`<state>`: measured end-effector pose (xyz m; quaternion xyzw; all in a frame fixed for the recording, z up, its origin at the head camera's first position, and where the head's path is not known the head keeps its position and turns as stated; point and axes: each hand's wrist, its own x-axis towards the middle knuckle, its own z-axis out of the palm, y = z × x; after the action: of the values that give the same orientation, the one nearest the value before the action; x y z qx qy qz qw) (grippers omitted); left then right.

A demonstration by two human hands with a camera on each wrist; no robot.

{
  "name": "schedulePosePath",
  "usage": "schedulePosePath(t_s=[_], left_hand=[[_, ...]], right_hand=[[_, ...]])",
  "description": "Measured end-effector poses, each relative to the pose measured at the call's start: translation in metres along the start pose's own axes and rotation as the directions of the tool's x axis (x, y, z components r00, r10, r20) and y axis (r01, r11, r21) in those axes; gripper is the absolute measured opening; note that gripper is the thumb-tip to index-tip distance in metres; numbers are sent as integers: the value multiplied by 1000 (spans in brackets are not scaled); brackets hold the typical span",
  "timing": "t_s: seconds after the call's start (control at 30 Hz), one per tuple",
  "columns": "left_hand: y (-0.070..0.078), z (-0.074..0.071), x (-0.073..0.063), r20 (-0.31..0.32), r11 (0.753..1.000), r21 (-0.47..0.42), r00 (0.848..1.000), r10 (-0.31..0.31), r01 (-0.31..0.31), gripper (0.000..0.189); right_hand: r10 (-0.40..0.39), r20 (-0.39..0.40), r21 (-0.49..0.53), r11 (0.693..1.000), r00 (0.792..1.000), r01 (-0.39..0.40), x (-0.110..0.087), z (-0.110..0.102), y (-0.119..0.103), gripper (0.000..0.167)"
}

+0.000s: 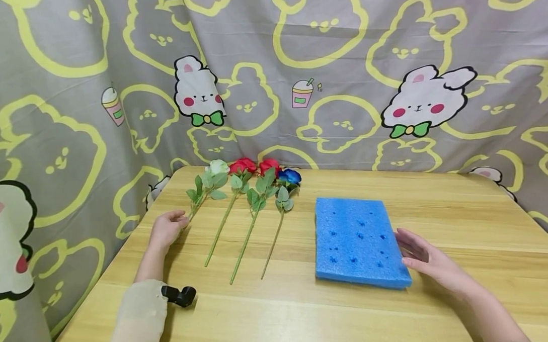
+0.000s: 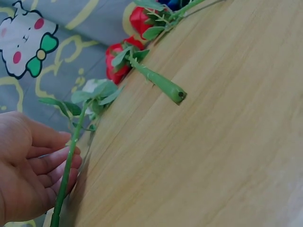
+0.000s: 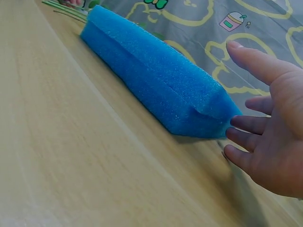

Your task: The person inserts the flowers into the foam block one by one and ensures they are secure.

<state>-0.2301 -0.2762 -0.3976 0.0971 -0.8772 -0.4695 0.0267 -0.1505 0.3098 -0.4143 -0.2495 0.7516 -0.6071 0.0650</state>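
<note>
My left hand (image 1: 167, 229) is at the stem of a white artificial rose (image 1: 218, 167), on the table's left side. In the left wrist view that green stem (image 2: 66, 175) crosses in front of my loosely bent fingers. Beside a blue foam block (image 1: 345, 214) with several small holes in its top is my right hand (image 1: 428, 258), its fingers spread near the right edge. In the right wrist view, the palm of my right hand (image 3: 279, 137) shows, nothing in it, by the end of the foam.
To the right of the white rose lie a red rose (image 1: 243, 165), another red rose (image 1: 269, 167) and a blue rose (image 1: 290, 176), stems pointing toward me. A patterned curtain (image 1: 262, 86) hangs behind the wooden table (image 1: 279, 322). A black device (image 1: 180, 296) sits at my left sleeve.
</note>
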Motion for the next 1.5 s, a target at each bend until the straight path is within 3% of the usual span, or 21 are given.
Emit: schedulePosePath(t_s=[0.2, 0.43, 0.67, 0.9, 1.1, 1.27, 1.5], left_hand=[[-3, -1, 0, 13, 1000, 5, 1000, -27, 27, 41], [-3, -3, -2, 50, 999, 45, 999, -18, 16, 39], [0, -6, -4, 135, 997, 60, 990, -48, 40, 41], [3, -8, -8, 174, 995, 85, 983, -60, 45, 38], [6, -4, -12, 226, 998, 34, 972, -62, 56, 39], [9, 0, -10, 264, 995, -11, 960, -94, 101, 39], [14, 2, -10, 340, 983, -89, 932, -123, 162, 35]], right_hand=[[11, -6, -28, 1000, 1000, -11, 0, 0, 0, 59], [5, 1, -58, 998, 1000, -5, -2, 1, -1, 57], [31, 11, -87, 996, 999, -30, -5, -1, 0, 58], [54, 16, -113, 992, 998, -52, -5, -1, -2, 58], [53, 40, -103, 994, 998, -49, -4, -2, -3, 61], [38, 79, -84, 996, 996, -31, -4, -3, -3, 65], [30, 85, -91, 996, 996, -23, -5, -2, 0, 67]])
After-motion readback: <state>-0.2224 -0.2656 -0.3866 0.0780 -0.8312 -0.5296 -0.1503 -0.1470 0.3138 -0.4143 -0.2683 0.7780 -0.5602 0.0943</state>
